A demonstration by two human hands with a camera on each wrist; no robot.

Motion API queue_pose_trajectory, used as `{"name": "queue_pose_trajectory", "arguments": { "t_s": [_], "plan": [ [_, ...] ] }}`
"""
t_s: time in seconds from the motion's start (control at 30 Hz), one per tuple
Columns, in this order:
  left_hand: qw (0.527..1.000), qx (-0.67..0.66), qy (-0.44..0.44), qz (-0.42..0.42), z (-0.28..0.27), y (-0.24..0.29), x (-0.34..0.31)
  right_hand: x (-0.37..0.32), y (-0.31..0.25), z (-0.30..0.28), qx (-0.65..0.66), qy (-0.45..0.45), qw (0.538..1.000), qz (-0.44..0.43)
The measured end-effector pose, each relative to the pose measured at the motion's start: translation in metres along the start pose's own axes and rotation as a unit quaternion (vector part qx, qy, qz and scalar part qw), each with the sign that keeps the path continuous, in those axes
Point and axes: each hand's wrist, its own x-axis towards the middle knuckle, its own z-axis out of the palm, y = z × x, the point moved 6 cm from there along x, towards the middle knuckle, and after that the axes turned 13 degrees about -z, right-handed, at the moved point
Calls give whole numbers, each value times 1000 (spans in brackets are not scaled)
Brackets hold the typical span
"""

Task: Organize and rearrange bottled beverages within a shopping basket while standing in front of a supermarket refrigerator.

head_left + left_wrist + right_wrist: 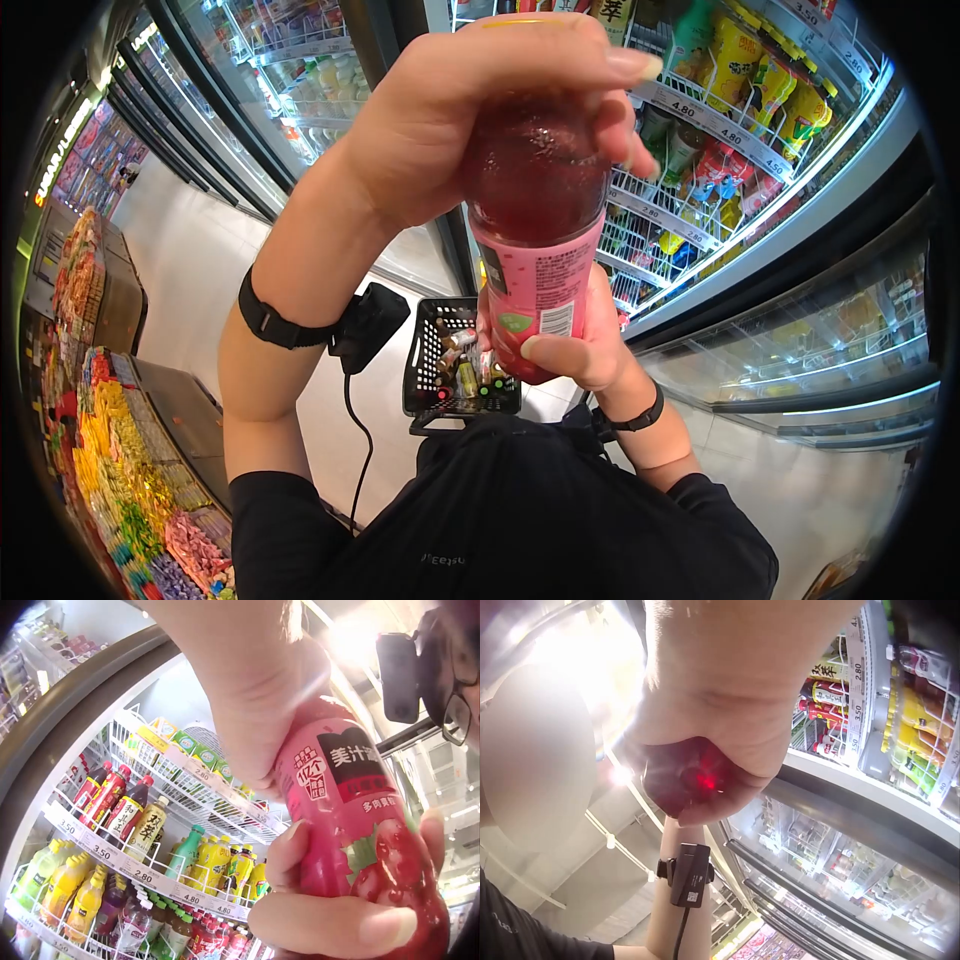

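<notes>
A plastic bottle of dark red juice (545, 270) with a pink label is raised in front of the chest, tilted in the head view. My left hand (425, 115) curls over its top, hiding the cap. Lower down, my right hand (588, 345) grips the bottle near its base, thumb across the front. The left wrist view shows the label's front, with red fruit printed on the juice bottle (352, 799); the right hand's fingers (330, 922) wrap its lower part. In the right wrist view, the bottle's base (694, 780) shows beneath the right palm.
Below the bottle stands a black shopping basket (413, 370) holding several bottles. At the right is a lit drinks cooler with wire shelves (690, 110) of bottles and price tags. Shut glass doors (220, 110) line the left. Packaged goods fill a low display (120, 470) at the lower left.
</notes>
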Motion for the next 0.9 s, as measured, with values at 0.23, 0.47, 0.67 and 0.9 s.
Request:
{"name": "queue_pose_trajectory", "arguments": {
  "t_s": [0.23, 0.47, 0.67, 0.9],
  "plan": [
    [969, 63, 233, -59, 10, 1, -4, -1, -9, -1, -96, 60, 993, -15],
    [991, -29, 126, -40, -8, -9, -6, -7, -27, -1, -390, 97, 905, -138],
    [979, -147, -140, -16, 1, -13, 5, 1, 3, 0, 25, -55, 998, 32],
    [986, -91, 78, -114, 2, -10, 3, -7, 5, 5, -79, 44, 996, 5]
  ]
}}
